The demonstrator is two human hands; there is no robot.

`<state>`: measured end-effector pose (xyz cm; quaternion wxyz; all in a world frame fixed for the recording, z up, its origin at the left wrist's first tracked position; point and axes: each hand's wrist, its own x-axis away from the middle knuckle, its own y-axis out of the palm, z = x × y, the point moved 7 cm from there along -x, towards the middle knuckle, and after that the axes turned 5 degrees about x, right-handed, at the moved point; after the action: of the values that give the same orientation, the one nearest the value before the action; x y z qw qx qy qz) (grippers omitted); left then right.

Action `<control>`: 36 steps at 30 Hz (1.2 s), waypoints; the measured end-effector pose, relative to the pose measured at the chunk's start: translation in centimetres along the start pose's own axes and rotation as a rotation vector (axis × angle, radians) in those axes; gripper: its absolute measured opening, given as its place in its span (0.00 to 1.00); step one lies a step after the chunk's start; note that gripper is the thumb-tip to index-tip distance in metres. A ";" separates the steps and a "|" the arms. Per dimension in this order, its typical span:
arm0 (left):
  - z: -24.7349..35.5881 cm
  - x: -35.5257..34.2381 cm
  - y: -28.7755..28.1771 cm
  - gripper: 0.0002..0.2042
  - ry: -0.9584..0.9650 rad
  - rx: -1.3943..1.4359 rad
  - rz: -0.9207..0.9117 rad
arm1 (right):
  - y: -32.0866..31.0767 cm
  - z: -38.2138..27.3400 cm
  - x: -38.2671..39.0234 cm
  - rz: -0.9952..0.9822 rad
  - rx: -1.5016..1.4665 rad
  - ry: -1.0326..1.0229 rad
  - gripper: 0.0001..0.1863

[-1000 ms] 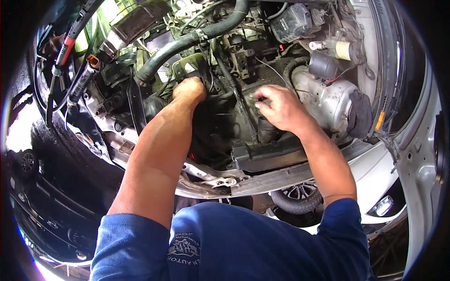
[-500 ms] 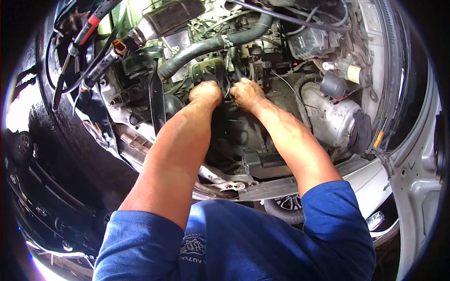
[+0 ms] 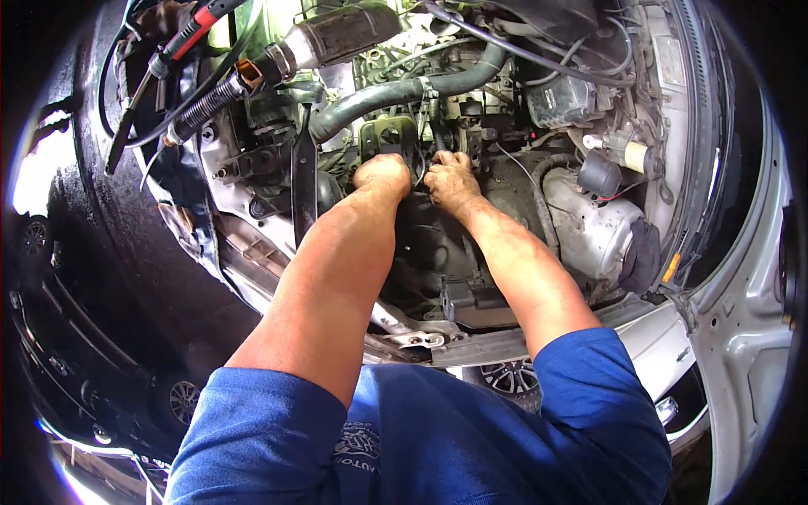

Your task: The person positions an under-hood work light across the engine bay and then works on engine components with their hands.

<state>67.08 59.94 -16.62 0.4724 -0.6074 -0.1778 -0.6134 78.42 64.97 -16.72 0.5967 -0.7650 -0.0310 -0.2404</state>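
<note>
Hands of one person, left hand [image 3: 383, 175] and right hand [image 3: 452, 181], are resting side by side, slightly apart, within an open engine bay [image 3: 488, 347]. The left hand is lying curled just below an olive-green bracket [image 3: 389, 133]; its fingertips are pointing out of sight, so whether they are together, apart or clamped on a part cannot be judged. The right hand is lying just below a dark, narrow hose [image 3: 437, 126]; its fingers [image 3: 449, 160] are lying bent and close together, with their tips hidden, and whether they are gripping anything cannot be made out. Beyond both hands, a thick black hose [image 3: 374, 99] is curving across the bay. To the right, a rounded silver housing [image 3: 589, 231] is sitting near a black canister [image 3: 599, 173], while an orange-yellow handle [image 3: 671, 268] is lying by the bay's edge. At upper left, a ribbed tube [image 3: 206, 109] is slanting below a red-and-black tool [image 3: 194, 34].
</note>
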 end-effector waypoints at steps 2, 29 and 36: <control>0.6 0.3 -0.1 0.17 0.001 0.004 -0.029 | 0.1 0.3 0.3 -0.034 0.012 0.022 0.07; 0.8 0.3 -0.1 0.17 -0.023 -0.038 -0.015 | -0.2 -0.1 0.0 -0.018 0.025 0.085 0.09; 0.7 0.5 -0.4 0.18 -0.018 -0.020 0.012 | -1.2 -0.3 -0.1 -0.012 0.065 0.061 0.09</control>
<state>67.25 60.49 -15.95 0.4682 -0.6187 -0.1725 -0.6068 77.82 65.08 -15.63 0.6202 -0.7375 -0.0253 -0.2661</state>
